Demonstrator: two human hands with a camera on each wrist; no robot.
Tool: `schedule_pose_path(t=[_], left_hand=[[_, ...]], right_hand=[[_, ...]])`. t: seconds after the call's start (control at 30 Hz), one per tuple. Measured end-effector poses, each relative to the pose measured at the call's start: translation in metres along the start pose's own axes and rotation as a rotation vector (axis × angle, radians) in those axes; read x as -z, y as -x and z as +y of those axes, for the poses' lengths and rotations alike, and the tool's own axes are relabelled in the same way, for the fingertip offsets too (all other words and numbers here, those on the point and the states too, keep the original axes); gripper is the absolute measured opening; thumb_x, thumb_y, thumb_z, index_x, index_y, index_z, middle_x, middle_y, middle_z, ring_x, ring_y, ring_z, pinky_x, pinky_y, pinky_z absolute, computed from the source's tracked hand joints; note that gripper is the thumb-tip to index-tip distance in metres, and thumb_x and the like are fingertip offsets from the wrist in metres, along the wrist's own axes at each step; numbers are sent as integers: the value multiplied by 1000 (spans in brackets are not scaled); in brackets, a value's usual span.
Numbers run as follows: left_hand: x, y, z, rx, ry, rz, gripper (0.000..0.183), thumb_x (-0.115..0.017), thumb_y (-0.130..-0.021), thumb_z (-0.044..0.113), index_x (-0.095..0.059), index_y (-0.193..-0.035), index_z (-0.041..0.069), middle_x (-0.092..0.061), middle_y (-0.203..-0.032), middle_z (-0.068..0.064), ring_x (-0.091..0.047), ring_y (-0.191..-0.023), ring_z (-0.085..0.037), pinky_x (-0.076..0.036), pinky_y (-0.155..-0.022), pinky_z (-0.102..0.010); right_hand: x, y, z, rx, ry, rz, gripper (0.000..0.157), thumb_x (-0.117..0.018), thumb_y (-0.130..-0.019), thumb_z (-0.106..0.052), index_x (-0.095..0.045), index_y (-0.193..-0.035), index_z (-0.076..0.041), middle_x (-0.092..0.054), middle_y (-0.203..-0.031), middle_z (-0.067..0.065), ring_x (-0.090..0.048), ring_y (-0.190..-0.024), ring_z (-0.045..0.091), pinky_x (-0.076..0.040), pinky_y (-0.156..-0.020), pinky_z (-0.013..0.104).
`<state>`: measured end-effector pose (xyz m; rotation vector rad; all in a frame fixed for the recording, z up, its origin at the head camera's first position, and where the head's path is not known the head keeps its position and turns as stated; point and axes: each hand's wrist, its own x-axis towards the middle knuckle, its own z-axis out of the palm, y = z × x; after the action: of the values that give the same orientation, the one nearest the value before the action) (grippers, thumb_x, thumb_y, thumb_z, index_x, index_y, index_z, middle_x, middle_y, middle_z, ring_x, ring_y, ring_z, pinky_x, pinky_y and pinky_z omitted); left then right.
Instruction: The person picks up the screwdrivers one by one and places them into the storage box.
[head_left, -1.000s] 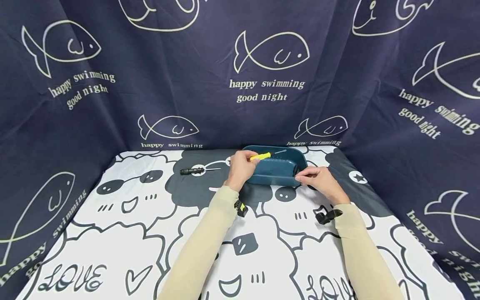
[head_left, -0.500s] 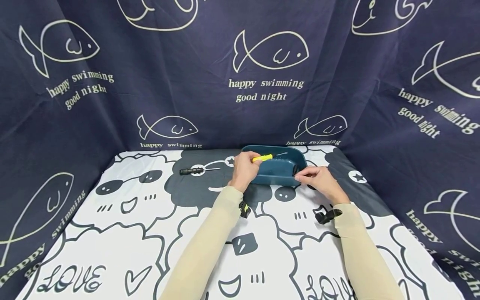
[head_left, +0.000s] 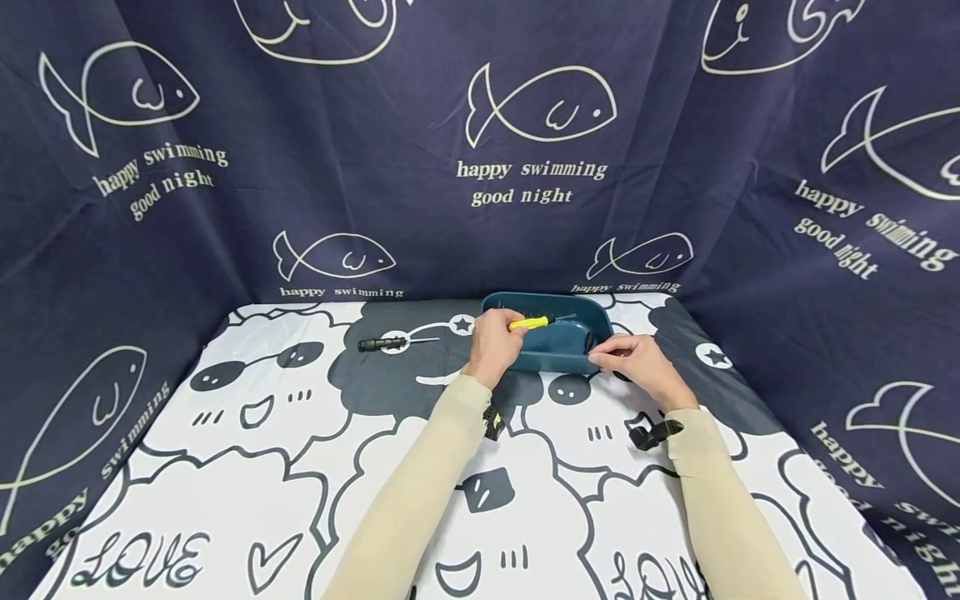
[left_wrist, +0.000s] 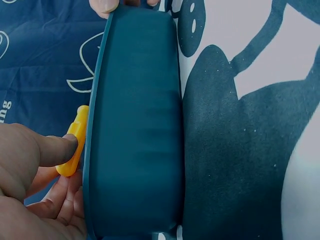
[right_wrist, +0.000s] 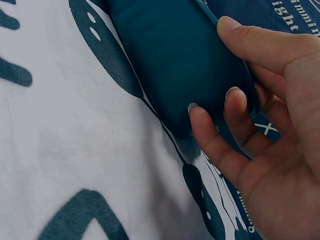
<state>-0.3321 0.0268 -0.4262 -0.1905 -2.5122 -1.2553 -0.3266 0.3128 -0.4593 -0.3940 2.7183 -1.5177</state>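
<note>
A dark teal plastic basin [head_left: 551, 362] stands toward the back of the table. Over its left part, my left hand [head_left: 495, 343] pinches the yellow handle of a screwdriver [head_left: 529, 323], its shaft pointing right above the basin. In the left wrist view, thumb and fingers hold the yellow handle [left_wrist: 73, 145] just past the rim. At the basin's front right corner my right hand [head_left: 641, 362] grips the rim; in the right wrist view its thumb [right_wrist: 250, 37] lies over the edge and fingers touch the outer wall [right_wrist: 170, 60]. A dark item [head_left: 590, 342] shows inside, partly hidden.
A black-handled screwdriver [head_left: 382, 343] lies on the table left of the basin, its shaft pointing right. A cartoon-print cloth [head_left: 262, 483] covers the table. Dark blue fabric [head_left: 420, 150] hangs behind and along both sides.
My left hand, with the yellow screwdriver, has shifted slightly right and lower over the basin. The right hand has stayed at the basin's corner.
</note>
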Motion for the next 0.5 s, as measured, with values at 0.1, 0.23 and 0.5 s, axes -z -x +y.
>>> schedule_pose_path(t=[0.1, 0.23, 0.5], left_hand=[[-1, 0, 1, 1, -2, -8, 17, -77, -93, 11, -80, -110, 9, -77, -103, -5, -69, -92, -20, -58, -85, -34], [-3, 1, 2, 2, -5, -15, 17, -76, -93, 11, -80, -110, 8, -77, -104, -6, -69, -93, -20, -58, -85, -34], [-7, 2, 5, 20, -17, -46, 19, -76, -94, 13, -79, -113, 10, -76, -107, -6, -69, -94, -20, -57, -86, -35]], right_hand=[[0, 0, 0, -2, 2, -1, 34, -83, -86, -46, -81, -105, -19, -74, -98, 13, -67, -90, 39, -54, -74, 38], [0, 1, 0, 2, 5, -7, 34, -82, -87, -46, -81, -106, -18, -73, -99, 14, -67, -91, 39, -55, -76, 39], [-1, 1, 0, 3, 13, 8, 33, -83, -86, -45, -81, -104, -18, -73, -97, 13, -67, -88, 38, -54, -72, 38]])
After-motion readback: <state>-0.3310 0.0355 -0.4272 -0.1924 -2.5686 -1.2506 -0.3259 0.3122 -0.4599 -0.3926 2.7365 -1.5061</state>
